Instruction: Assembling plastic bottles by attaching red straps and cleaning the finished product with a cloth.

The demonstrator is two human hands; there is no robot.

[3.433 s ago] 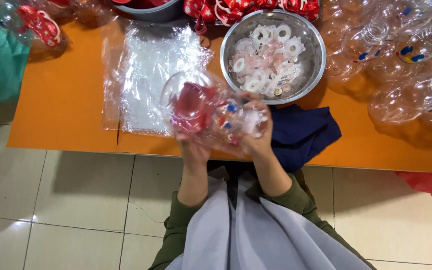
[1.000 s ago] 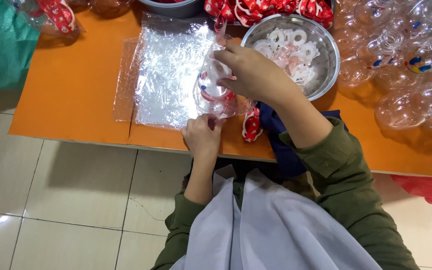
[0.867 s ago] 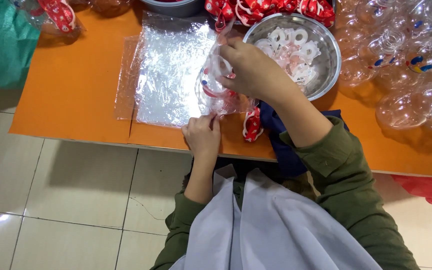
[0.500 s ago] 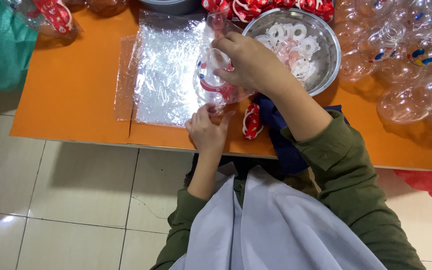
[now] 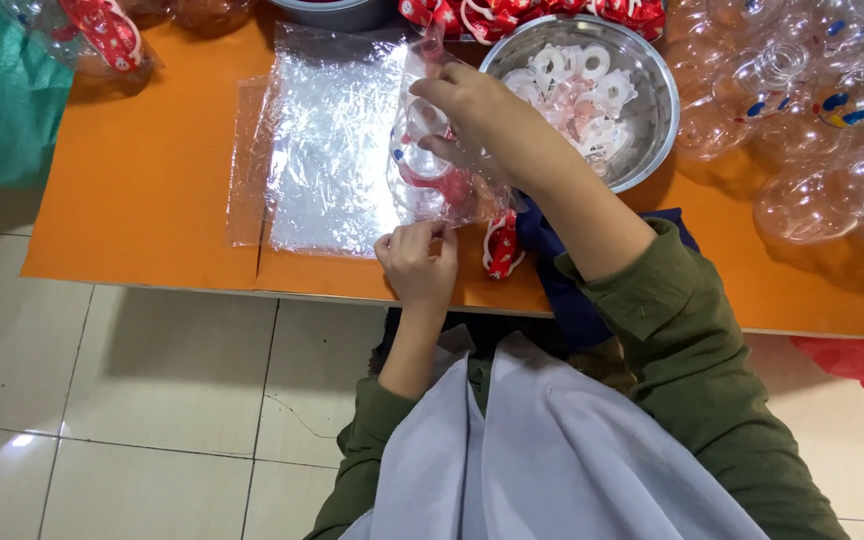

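My right hand (image 5: 477,110) and left hand (image 5: 418,262) pinch the clear plastic bag holding a red-and-white item (image 5: 432,175), fingers closed, above the orange table (image 5: 142,190).

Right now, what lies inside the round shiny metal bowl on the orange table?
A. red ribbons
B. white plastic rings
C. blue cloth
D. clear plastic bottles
B: the round shiny metal bowl holds white plastic rings, beyond the right hand.

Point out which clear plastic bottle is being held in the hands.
The clear bottle inside a clear bag at the table's middle, held by the right hand and left hand; the others lie untouched at far right.
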